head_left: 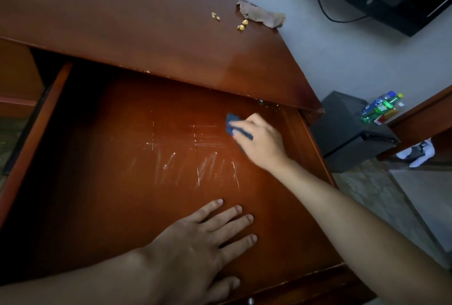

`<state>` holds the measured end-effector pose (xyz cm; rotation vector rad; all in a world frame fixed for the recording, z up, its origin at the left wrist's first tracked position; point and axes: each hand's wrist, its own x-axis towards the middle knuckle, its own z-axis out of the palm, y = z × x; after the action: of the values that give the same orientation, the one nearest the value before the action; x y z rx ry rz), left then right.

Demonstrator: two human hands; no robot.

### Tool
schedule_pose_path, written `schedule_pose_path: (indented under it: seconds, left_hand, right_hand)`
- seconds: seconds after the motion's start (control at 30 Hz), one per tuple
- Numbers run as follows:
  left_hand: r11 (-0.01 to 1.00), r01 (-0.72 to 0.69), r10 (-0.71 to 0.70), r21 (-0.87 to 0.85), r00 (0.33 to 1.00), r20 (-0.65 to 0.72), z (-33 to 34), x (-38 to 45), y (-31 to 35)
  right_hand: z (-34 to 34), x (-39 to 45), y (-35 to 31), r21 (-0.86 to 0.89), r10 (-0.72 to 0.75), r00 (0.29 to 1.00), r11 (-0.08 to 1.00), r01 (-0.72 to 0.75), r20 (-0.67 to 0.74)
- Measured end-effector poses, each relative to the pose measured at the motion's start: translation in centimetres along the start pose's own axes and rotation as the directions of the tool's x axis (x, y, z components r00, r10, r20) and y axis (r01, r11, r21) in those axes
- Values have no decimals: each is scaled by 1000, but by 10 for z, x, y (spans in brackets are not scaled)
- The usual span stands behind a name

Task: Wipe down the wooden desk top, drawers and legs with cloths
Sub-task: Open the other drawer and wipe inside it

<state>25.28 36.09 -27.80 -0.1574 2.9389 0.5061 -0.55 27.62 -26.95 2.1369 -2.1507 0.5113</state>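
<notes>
A glossy reddish-brown wooden desk top (137,16) runs across a room with a pale grey wall (330,60). Below it the pulled-out wooden drawer (122,158) shows a scratched floor — white streaks at its middle. The left hand (195,238) lies flat and spread there. The right hand (261,140) grips a small dark blue cloth (231,122) at the far right corner. A crumpled brown rag (264,14) sits by yellow crumbs (242,24).

Both forearms are bare to the frame edge, no sleeves showing. The left hand (195,238) and right hand (261,140) wear nothing; short nails.
</notes>
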Motion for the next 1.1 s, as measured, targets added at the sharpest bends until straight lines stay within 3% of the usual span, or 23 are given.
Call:
schedule_pose_path:
  seconds: [0.07, 0.1, 0.17, 0.27, 0.3, 0.37, 0.43, 0.47, 0.53, 0.63, 0.7, 0.77, 0.83, 0.87, 0.9, 0.97, 1.03, 1.1]
  left_hand:
    - [1000, 9, -9, -5, 1000, 8, -2, -2, 2]
    - [1000, 13, -13, -4, 1000, 12, -2, -3, 3]
    - [1000, 16, -16, 3, 999, 35, -3, -4, 3]
    - [1000, 21, -21, 5, 999, 41, -4, -3, 3]
    - [1000, 24, -25, 9, 999, 41, -5, -3, 2]
    - [1000, 26, -27, 12, 999, 46, -6, -4, 4]
    - [1000, 25, -26, 15, 999, 37, -5, -6, 5]
    - [999, 27, -27, 19, 999, 27, -4, -7, 4]
    - [999, 25, -26, 25, 999, 33, -4, -8, 5]
    - [999, 33, -35, 32, 998, 56, -7, -5, 6]
    - [998, 38, -39, 40, 998, 39, -7, -5, 5]
    - [998, 32, -33, 53, 999, 20, -5, -6, 6]
    - [997, 41, -41, 68, 999, 2, -6, -9, 7]
    - [996, 43, -43, 75, 999, 3, -6, -11, 8]
    - [996, 46, -47, 82, 999, 12, -7, -12, 8]
    - [992, 53, -57, 112, 998, 29, -12, -16, 7]
    - [991, 68, -70, 111, 997, 18, -14, -26, 3]
    - [985, 51, -37, 164, 995, -88, -14, -42, -6]
  right_hand:
    - [-3, 15, 14, -86, 234, 971, 967, -238, -54]
    - [-2, 17, 16, -104, 271, 960, 955, -277, -70]
    - [0, 4, 4, -87, 197, 979, 976, -200, -46]
    - [-5, -40, -14, 50, -64, 996, 997, 61, 63]
    - [-9, -45, -7, 65, -89, 993, 994, 85, 72]
    - [-15, -34, 11, 64, 68, 998, 996, -68, -3]
    - [-17, -17, 28, -8, 267, 958, 963, -269, -102]
    - [-16, -16, 28, -57, 277, 953, 957, -285, -124]
    - [-13, -29, 4, -97, 192, 978, 975, -200, -82]
    - [-21, -79, -37, 105, -111, 993, 989, 105, 52]
    - [-25, -84, -28, 114, -191, 977, 977, 180, 97]
    - [-25, -65, -3, -21, 5, 1000, 1000, -5, 22]
    - [-24, -48, 20, -130, 261, 959, 953, -275, -113]
    - [-22, -47, 19, -139, 284, 950, 943, -301, -133]
    - [-20, -53, 10, -135, 247, 963, 956, -260, -110]
    - [-23, -77, -20, -9, 34, 999, 999, -34, -4]
    - [-28, -107, -44, 158, -198, 975, 971, 181, 98]
    - [-27, -105, -38, 148, -260, 960, 958, 243, 106]
